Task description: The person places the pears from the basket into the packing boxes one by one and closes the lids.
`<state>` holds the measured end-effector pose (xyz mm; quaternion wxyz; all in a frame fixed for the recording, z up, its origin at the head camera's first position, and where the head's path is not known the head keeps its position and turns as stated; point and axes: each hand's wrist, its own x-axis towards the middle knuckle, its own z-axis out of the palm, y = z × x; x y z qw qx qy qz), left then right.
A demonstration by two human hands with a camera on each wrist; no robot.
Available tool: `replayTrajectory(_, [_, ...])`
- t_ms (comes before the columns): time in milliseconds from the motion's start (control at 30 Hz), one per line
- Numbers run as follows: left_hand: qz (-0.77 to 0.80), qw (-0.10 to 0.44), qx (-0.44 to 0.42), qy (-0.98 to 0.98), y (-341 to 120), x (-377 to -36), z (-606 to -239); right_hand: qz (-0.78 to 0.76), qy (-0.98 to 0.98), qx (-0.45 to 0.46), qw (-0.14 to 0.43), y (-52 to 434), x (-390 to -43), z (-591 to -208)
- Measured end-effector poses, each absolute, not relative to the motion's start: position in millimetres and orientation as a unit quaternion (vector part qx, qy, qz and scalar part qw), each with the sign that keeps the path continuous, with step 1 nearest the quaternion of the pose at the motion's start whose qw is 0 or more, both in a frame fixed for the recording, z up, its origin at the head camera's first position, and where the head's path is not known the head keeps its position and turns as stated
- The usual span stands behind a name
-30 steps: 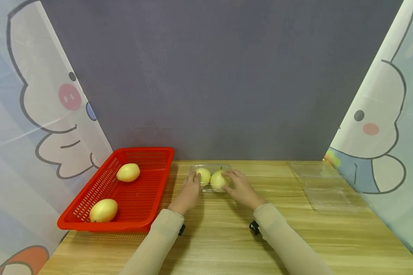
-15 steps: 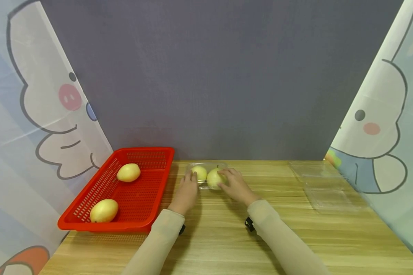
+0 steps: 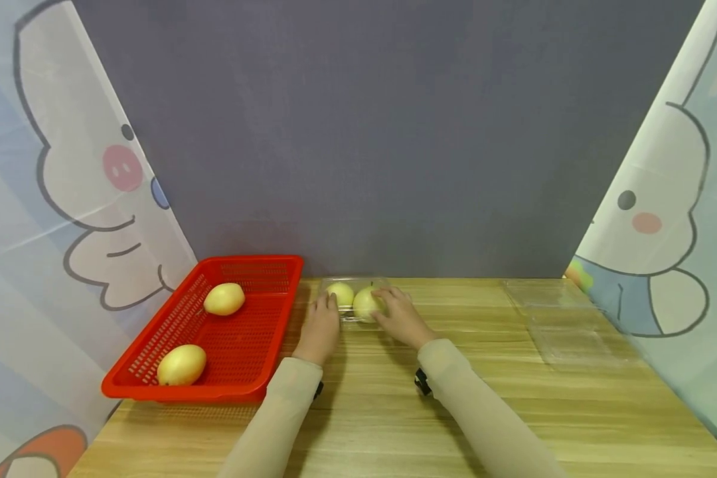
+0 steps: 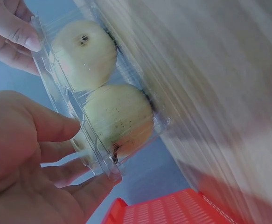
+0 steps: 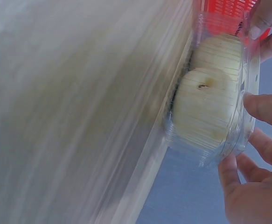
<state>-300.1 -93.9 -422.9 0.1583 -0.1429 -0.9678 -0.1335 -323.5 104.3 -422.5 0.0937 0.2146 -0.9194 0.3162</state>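
Shifted leftward and farther back, the clear box [image 5: 191,150] of yellow fruits [image 4: 119,116] sits on the desk [image 3: 514,418], long axis running from left hand [image 3: 320,328] to right hand [image 3: 402,318], both hands' fingers gripping it.

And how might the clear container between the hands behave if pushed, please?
The clear container would probably flex, as its walls look thin. It seems likelier to slide than tip, being low and wide. The round fruits inside might roll slightly.
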Motion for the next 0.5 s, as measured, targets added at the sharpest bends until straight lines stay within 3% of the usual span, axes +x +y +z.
replayTrajectory(500, [-0.150,0.140,-0.114,-0.972,-97,-310,-418,0.318,-0.922,0.198,0.097,93,-333,-425])
